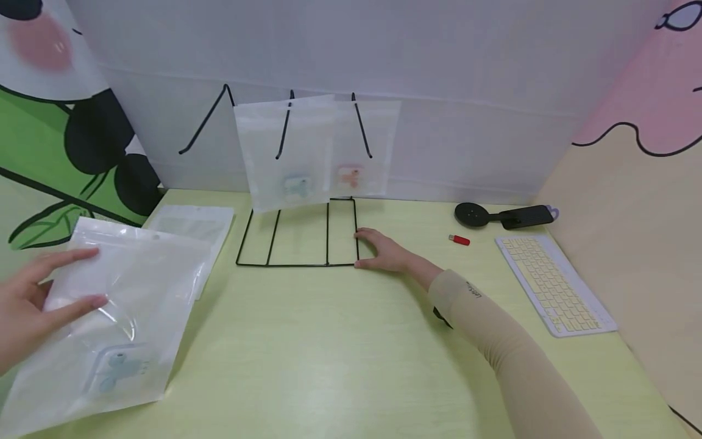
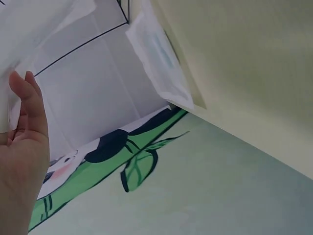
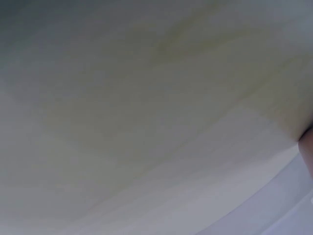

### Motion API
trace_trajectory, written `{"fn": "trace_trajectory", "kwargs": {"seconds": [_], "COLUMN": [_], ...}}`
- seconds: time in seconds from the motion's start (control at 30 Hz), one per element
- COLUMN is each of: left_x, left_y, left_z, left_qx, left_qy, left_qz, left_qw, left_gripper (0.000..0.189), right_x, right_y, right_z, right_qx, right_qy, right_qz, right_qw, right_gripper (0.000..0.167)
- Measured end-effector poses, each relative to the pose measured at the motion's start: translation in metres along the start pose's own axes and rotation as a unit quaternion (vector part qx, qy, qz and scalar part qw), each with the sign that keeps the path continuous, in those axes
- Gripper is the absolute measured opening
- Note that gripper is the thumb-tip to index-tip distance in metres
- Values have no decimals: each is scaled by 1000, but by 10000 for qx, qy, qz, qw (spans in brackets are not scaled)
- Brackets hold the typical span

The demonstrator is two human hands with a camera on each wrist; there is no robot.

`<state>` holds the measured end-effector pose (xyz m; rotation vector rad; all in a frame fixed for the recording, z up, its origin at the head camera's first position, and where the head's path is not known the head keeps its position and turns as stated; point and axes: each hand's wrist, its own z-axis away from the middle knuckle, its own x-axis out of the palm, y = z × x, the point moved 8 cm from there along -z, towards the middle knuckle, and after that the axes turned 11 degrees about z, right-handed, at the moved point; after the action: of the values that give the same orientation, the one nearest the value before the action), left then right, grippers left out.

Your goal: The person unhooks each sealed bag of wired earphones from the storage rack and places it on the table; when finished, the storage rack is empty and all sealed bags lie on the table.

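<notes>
In the head view my left hand (image 1: 41, 311) holds a translucent zip bag (image 1: 148, 274) at its left edge, thumb and forefinger apart across its front. A pale blue printed figure shows low on the bag. The left wrist view shows the same hand (image 2: 27, 132) with part of the whitish bag (image 2: 34, 29) against its fingers. My right hand (image 1: 384, 251) touches the right side of a black wire rack (image 1: 296, 265), thumb near its front corner. Two similar bags hang from the rack's prongs, one with a blue print (image 1: 285, 134), one with a red print (image 1: 378, 140).
Another pale bag (image 1: 192, 221) lies at the table's back left, partly covered. A leftmost prong (image 1: 203, 125) bears no bag. To the right lie a black round-headed brush-like object (image 1: 504, 216), a red USB stick (image 1: 459, 240) and a white keyboard (image 1: 554, 286).
</notes>
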<state>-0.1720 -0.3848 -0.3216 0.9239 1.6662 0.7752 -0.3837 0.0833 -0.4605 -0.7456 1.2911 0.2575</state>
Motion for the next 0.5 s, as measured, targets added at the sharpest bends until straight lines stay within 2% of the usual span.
{"fn": "trace_trajectory", "kwargs": {"seconds": [0.17, 0.2, 0.4, 0.5], "left_x": [-4, -6, -13, -16], "left_y": [-31, -36, -58, -73], "left_z": [7, 8, 13, 15], "left_qx": [-1, 23, 618, 725], "left_qy": [-347, -344, -424, -522], "left_qz": [-97, -241, -626, -752], "left_qw": [9994, 9991, 9952, 9932], "left_gripper": [83, 83, 87, 92], "right_x": [1, 2, 2, 1], "right_y": [-1, 0, 1, 1], "right_z": [-1, -1, 0, 1], "right_qx": [-8, 2, 46, 39], "right_qy": [-32, -49, -75, -64], "right_qz": [-4, -12, -93, -147], "right_qw": [10000, 10000, 9999, 9999], "right_gripper": [81, 81, 82, 82]}}
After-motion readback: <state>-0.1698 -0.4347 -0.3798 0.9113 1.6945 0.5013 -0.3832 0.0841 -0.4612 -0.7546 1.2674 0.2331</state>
